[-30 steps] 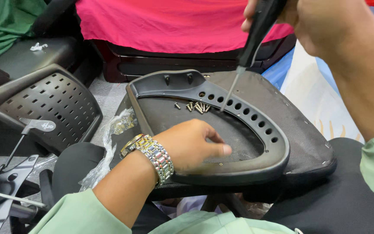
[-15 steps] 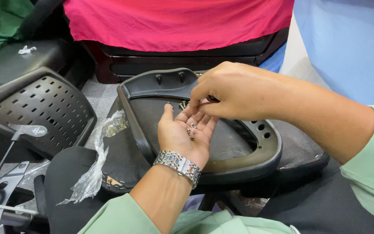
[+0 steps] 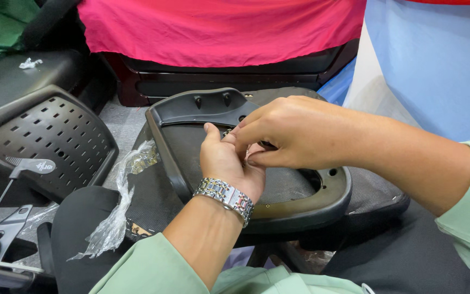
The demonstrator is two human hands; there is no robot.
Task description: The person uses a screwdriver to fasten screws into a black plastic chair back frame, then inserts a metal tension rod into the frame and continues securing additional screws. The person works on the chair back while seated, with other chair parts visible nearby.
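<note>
Over the frame's [image 3: 311,204] middle, the right hand [image 3: 289,133] pinches something hidden from the cupped, open left hand [image 3: 227,163]; keeping that palm level should prevent spills.

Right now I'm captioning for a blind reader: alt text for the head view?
Right hand picks at something in the upturned left palm, above a black plastic chair frame. A perforated chair back lies to the left.

A black mesh chair seat [image 3: 379,198] carries a black plastic frame [image 3: 305,204] lying flat on it. A crumpled clear plastic wrapper [image 3: 116,212] trails off the seat's left edge. A perforated black chair back [image 3: 50,141] rests on the grey floor [image 3: 123,122] alongside.
</note>
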